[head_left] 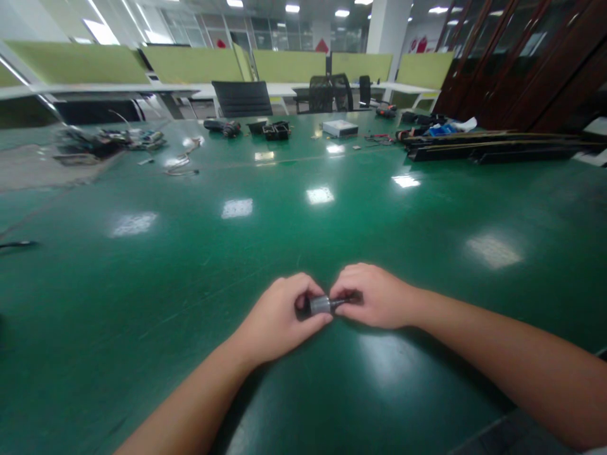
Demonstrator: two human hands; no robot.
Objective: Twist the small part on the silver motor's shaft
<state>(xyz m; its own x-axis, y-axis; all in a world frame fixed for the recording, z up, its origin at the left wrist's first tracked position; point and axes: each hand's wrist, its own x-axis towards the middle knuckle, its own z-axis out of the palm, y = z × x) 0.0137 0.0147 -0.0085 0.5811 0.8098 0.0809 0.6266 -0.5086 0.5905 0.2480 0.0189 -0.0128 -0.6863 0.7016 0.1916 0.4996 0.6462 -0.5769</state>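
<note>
Between my hands, low over the near part of the green table [265,253], is a small silver metal cylinder [320,305] with a dark end. My left hand [284,309] grips its left side, the thumb below and the fingers curled over the top. A thin dark rod [337,303] sticks out of the cylinder's right side, and my right hand [372,297] pinches it between thumb and fingers. The exact kind of part is too small and blurred to tell. My fingers hide both outer ends of it.
Cables and circuit boards [137,138] lie at the far left. Dark tools [222,128], a black part [276,131] and a silver box [339,128] are along the back. Long black strips [493,148] are piled at the far right. Office chairs [241,98] stand beyond the table.
</note>
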